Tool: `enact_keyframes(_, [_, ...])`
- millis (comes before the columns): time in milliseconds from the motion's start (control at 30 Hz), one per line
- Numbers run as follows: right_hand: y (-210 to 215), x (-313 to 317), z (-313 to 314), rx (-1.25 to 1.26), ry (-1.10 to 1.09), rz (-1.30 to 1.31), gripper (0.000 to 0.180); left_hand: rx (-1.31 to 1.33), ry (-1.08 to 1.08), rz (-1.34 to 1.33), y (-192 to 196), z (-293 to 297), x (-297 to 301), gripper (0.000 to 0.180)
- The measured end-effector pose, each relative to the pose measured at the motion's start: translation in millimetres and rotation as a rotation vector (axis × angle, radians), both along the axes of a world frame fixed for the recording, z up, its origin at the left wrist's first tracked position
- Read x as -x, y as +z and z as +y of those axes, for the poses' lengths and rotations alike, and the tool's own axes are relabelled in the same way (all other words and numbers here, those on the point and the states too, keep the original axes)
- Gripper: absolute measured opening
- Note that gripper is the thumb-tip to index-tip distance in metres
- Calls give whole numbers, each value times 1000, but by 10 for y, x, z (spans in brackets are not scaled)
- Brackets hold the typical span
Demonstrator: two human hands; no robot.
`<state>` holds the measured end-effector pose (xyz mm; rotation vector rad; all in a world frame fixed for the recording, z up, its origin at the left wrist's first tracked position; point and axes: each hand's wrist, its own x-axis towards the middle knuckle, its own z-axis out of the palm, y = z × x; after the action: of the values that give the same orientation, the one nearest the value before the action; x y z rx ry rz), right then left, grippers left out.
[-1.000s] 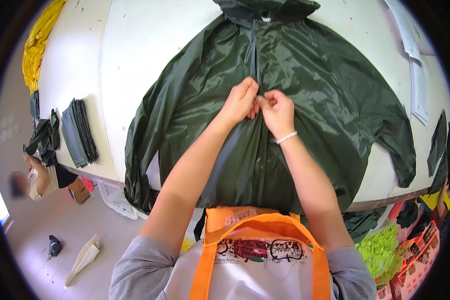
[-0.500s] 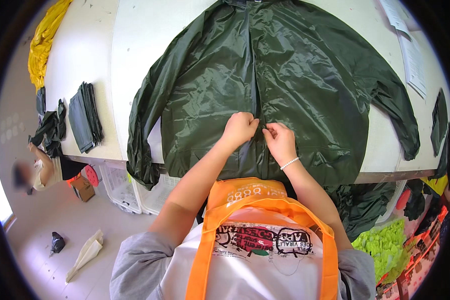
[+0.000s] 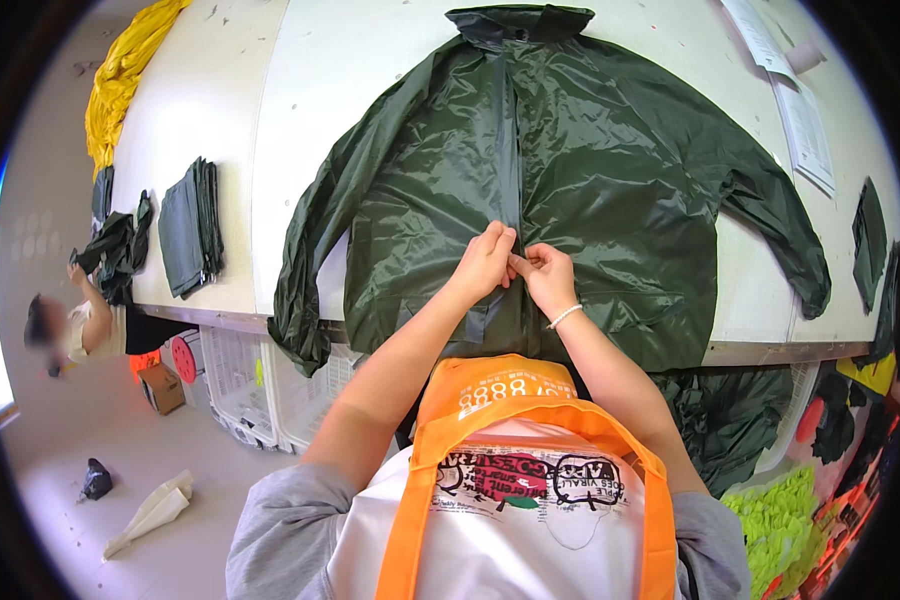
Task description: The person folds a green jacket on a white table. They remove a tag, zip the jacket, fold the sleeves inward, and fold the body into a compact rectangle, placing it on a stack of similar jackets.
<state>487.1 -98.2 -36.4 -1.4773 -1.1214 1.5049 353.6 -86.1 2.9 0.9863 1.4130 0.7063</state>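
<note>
A shiny dark green rain jacket [image 3: 610,160] lies front side up on the white table, collar away from me and sleeves spread to both sides. Its front opening runs down the middle toward me. At the lower part of that opening, my left hand [image 3: 487,262] pinches the jacket's front edge. Just right of it, my right hand [image 3: 548,280], with a beaded bracelet at the wrist, is closed on the edge too, fingertips touching or nearly touching the left ones. Whatever small part lies between the fingertips is hidden.
Folded dark green pieces [image 3: 190,230] lie on the table at left, yellow fabric [image 3: 125,80] beyond. Papers [image 3: 800,125] lie far right. White plastic crates [image 3: 235,385] stand under the table edge. Lime green fabric [image 3: 770,520] is at lower right. A co-worker [image 3: 90,325] handles dark fabric at left.
My right hand has come leftward against my left, closing the gap between them. The view has shifted, so the jacket's whole collar now shows.
</note>
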Motion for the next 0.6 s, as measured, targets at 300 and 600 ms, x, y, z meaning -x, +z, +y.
enact_keyframes(300, [203, -98, -43, -142, 96, -228, 14, -376, 111, 642, -94, -670, 262, 24])
enact_keyframes(600, [-14, -1895, -655, -173, 192, -1402, 66, -247, -63, 1344, -466, -1468, 1188, 65])
